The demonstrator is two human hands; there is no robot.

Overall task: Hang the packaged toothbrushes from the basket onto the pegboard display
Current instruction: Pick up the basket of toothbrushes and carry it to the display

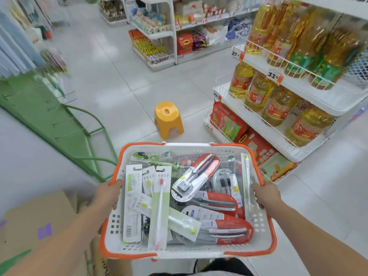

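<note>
Two hands carry our stock: the left hand (110, 194) grips the left rim of the basket (258, 218), fingers (115, 205) curled over the orange edge, and the right hand (263, 196) grips the right rim likewise, fingers curled inward round it. Risk, as we judge it: the basket is held in the air above the floor, loosely heaped, so a tilt or a slackened grip on either side could slide packs over the low wall; packs lying crossed may also snag one another when one is lifted out. Contents: packaged toothbrushes (159, 208), many, overlapping at all angles inside the basket; tall white-and-green cards with punched hanging slots at the left, red-and-clear blister packs at the centre and right, one slim green pack upright against the right wall. Pegboard display: we take the green panel (39, 108) at left, blurred, to be it; nothing hung yet. Nearby: yellow stool (168, 120) on the floor, shelves of oil bottles (278, 104) at right.
</note>
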